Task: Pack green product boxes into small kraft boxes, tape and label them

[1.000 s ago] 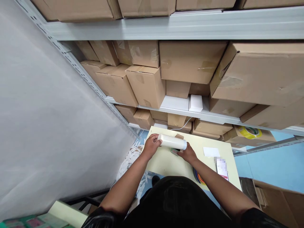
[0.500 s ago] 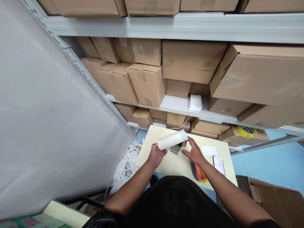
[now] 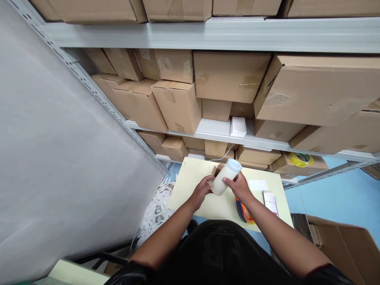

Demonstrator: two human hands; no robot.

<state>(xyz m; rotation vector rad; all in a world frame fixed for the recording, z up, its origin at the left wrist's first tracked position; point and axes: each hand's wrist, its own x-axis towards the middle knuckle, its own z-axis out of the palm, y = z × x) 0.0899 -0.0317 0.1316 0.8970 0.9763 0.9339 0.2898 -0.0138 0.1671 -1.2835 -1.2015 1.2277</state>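
Note:
A white cylindrical bottle [image 3: 223, 180] with a light blue lid is tilted above the pale yellow table [image 3: 190, 174], its lid up and to the right. My right hand [image 3: 240, 187] is closed round its right side, with the thumb across the front. At the lower left, my left hand [image 3: 203, 190] has its fingers curled against the bottle's side; the bottle hides some of the fingertips. Behind the bottle, a small brown cardboard box [image 3: 216, 169] is partly covered. Below my right wrist lies a tape roll [image 3: 246, 213] in orange and blue.
A phone [image 3: 270, 203] and a white paper [image 3: 257, 185] lie on the table's right side. Shelves with cardboard boxes [image 3: 175, 105] rise in front. Yellow tape [image 3: 300, 159] rests on a lower box. White strips [image 3: 154, 206] heap on the floor at left; an open carton [image 3: 341, 245] stands at right.
The bottle has swung from nearly level to a steeper tilt. My right hand, open beside its lid before, now grips its side. The green box behind is now hidden.

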